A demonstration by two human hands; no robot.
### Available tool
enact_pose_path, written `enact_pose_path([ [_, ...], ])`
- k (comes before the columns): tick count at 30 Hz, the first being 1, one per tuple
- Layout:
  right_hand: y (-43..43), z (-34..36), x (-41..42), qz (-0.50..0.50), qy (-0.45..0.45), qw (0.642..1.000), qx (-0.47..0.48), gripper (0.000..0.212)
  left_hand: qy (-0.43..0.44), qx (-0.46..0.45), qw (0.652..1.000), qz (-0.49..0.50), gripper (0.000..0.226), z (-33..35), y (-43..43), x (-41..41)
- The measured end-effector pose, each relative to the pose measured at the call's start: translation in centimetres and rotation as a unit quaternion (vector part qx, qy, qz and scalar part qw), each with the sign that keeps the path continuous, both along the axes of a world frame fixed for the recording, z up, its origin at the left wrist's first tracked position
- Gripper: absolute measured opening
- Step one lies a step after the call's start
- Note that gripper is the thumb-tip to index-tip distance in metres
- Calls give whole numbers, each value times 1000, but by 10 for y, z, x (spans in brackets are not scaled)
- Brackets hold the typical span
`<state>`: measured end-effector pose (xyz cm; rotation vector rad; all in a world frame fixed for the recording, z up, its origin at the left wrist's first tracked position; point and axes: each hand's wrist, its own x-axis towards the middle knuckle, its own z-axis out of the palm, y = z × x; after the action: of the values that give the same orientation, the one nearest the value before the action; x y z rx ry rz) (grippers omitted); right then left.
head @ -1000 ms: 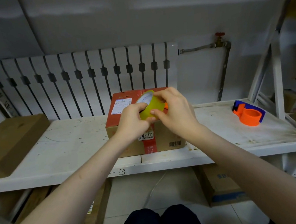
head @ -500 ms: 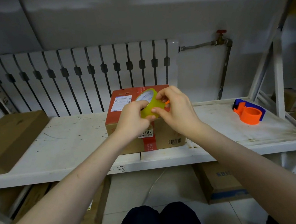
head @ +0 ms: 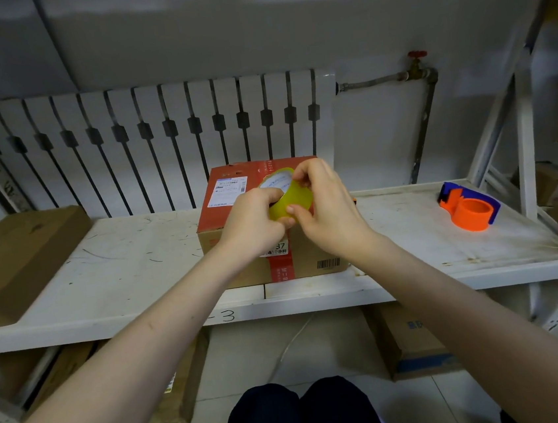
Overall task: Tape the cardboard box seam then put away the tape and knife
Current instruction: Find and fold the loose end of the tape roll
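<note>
A cardboard box (head: 231, 195) with a red printed top and a white label stands in the middle of the white shelf (head: 123, 279). Above its near edge I hold a roll of yellow tape (head: 295, 200) in both hands. My left hand (head: 254, 222) grips the roll from the left. The fingers of my right hand (head: 328, 206) pinch its rim and outer face. A small orange piece (head: 355, 200) shows behind my right hand; I cannot tell what it is. No knife is plainly in view.
An orange and blue tape dispenser (head: 468, 207) lies on the shelf at the right. A long brown box (head: 17, 259) fills the shelf's left end. Behind is a white radiator (head: 146, 139). More boxes (head: 411, 338) sit on the floor under the shelf.
The roll has stayed in both hands above the box. My right fingers have shifted a little on the rim, and the view has tilted slightly.
</note>
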<state>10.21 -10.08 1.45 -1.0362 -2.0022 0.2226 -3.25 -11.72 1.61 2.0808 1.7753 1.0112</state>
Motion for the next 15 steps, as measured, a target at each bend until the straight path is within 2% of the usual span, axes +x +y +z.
enact_pose_path([
  [15,2,-2,-1,-11,31,999,-36,42,40,-2,999,7,10,0,1,-1],
])
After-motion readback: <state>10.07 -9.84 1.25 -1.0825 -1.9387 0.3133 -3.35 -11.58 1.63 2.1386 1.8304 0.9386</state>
